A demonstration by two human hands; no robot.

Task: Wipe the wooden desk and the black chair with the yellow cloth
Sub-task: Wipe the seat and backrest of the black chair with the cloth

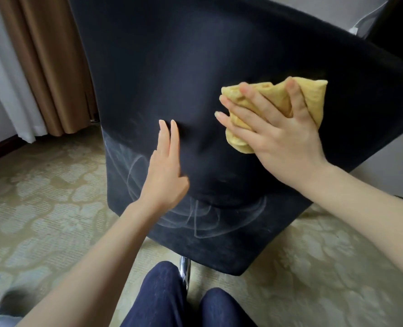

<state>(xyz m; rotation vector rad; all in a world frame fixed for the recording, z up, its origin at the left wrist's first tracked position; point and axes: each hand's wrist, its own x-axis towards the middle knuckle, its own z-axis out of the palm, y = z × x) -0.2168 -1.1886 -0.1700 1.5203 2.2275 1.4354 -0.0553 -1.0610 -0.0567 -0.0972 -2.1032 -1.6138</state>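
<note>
The black chair (pixel 195 67) fills most of the view, its dark fabric back facing me with pale wipe streaks near the lower edge. The yellow cloth (pixel 313 97) lies bunched against the fabric at the right. My right hand (pixel 278 135) presses it flat onto the chair with spread, straight fingers. My left hand (pixel 165 171) rests on the fabric to the left of the cloth, fingers straight and pointing up. The wooden desk is out of view.
Patterned beige carpet (pixel 42 197) surrounds the chair. Brown and white curtains (pixel 42 67) hang at the back left. A chrome chair leg (pixel 185 270) shows below the fabric, just above my knees in dark trousers (pixel 162 298). A pale surface (pixel 391 166) stands at the right.
</note>
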